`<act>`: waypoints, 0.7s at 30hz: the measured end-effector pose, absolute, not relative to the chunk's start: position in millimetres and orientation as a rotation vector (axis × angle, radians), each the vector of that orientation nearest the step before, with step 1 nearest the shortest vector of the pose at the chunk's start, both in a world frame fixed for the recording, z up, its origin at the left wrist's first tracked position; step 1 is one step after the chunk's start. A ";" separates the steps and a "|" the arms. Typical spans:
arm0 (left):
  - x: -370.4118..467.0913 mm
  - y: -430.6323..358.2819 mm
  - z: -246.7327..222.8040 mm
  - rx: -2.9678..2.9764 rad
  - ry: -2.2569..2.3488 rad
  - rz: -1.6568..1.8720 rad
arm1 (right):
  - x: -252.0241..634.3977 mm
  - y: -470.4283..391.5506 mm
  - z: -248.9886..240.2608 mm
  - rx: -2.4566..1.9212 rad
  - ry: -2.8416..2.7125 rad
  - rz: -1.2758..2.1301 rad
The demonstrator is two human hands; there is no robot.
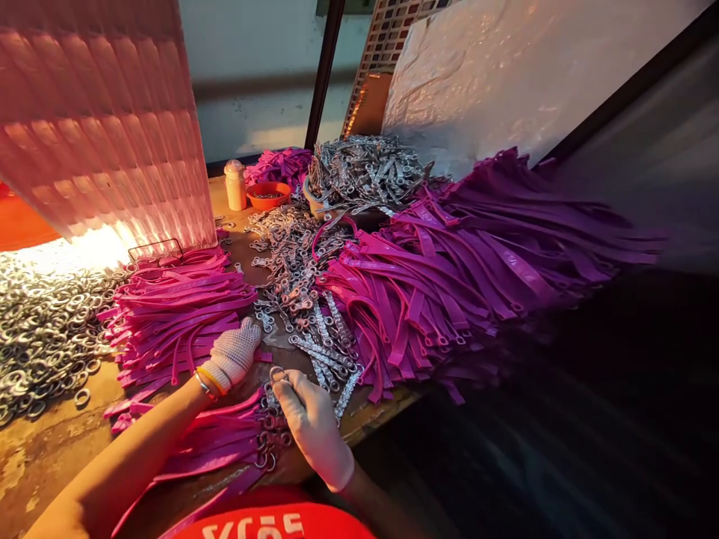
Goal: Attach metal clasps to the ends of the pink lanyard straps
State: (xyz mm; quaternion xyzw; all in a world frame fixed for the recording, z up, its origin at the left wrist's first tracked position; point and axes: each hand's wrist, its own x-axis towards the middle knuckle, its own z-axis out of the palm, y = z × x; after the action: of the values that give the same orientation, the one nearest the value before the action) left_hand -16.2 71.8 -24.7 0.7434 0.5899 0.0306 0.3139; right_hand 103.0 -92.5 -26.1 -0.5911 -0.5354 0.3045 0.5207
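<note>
My left hand (pixel 234 355), in a dotted knit glove, rests at the right edge of a pile of magenta straps (pixel 180 299). Its fingers are pressed together, and what they hold, if anything, is hidden; a short strap end shows just beside it. My right hand (pixel 314 427), in a thin pale glove, is closed with thumb and finger pinching a metal ring (pixel 276 373). Below the hands lies a bundle of magenta straps (pixel 219 438) with metal rings (pixel 268 442) at their right ends. Loose metal link pieces (pixel 323 352) lie right beside my right hand.
Many loose rings (pixel 50 322) cover the left of the table, under a ribbed translucent sheet (pixel 106 112). A large strap heap (pixel 438 254) spreads over the right edge. Behind stand a heaped container of metal links (pixel 365 172), an orange bowl (pixel 268 196) and a bottle (pixel 235 185).
</note>
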 end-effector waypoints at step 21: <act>-87.1 1.7 2.5 1.715 1.165 0.608 | 84.6 -99.2 4.8 -1.186 -1.637 0.689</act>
State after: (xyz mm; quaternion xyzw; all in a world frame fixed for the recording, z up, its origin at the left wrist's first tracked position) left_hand -87.1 1.7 2.5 0.7001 0.4757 0.2481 0.4712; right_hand 84.6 -99.2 4.8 -0.4866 -0.6717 0.2828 0.4818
